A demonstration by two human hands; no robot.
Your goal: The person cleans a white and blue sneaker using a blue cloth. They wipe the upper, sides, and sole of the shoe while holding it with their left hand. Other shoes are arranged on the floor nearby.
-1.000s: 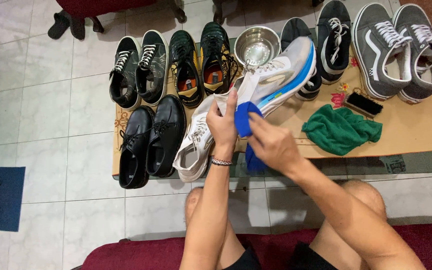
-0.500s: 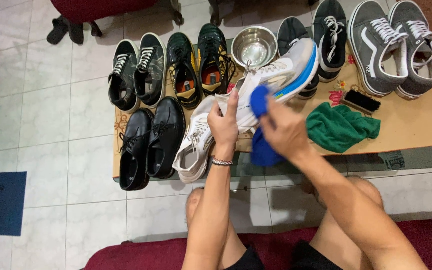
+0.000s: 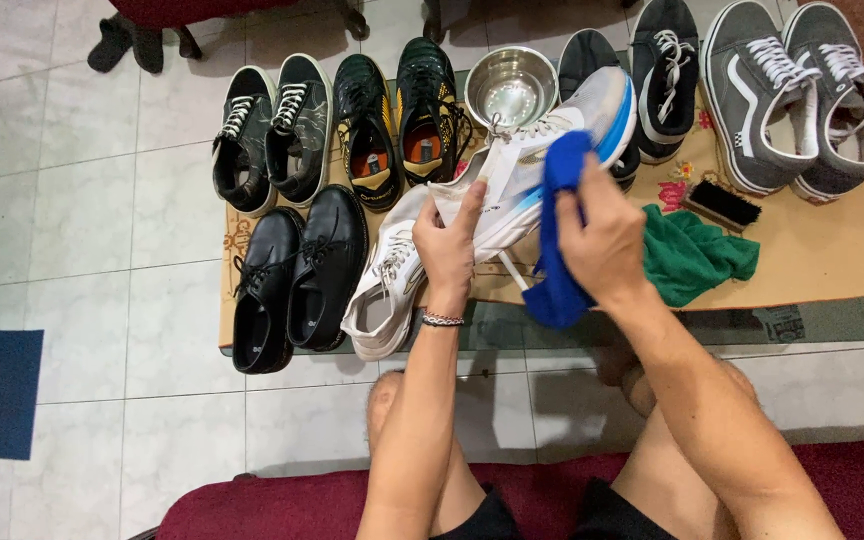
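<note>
Wiping step in hand, by the look of it. The left hand (image 3: 449, 243) grips a white sneaker with blue sole (image 3: 542, 160) at mid-body, fingers closed round its side, holding it raised and tilted above the middle of the surface (image 3: 822, 265), toe toward the upper right of the frame. The right hand (image 3: 602, 235) has its fingers closed on a blue cloth (image 3: 555, 215), pressed against the sneaker's side near the heel end; the cloth's tail hangs below the surface edge.

Judgement: the next move calls for a steady left grip while the cloth passes along the upper, turning the shoe to reach unwiped parts.

Count:
- white sneakers: two, the mate (image 3: 384, 285) lying at the near edge
- black leather shoes (image 3: 297, 275): two, left of centre
- black-and-white sneakers (image 3: 270, 130): two, upper left
- black boots with orange insoles (image 3: 397, 115): two
- dark sneakers (image 3: 662, 60): two, top centre
- grey sneakers (image 3: 797, 90): two, upper right
- steel bowl (image 3: 512, 88): one
- brush (image 3: 722, 203): one
- green cloth (image 3: 692, 255): one
</note>
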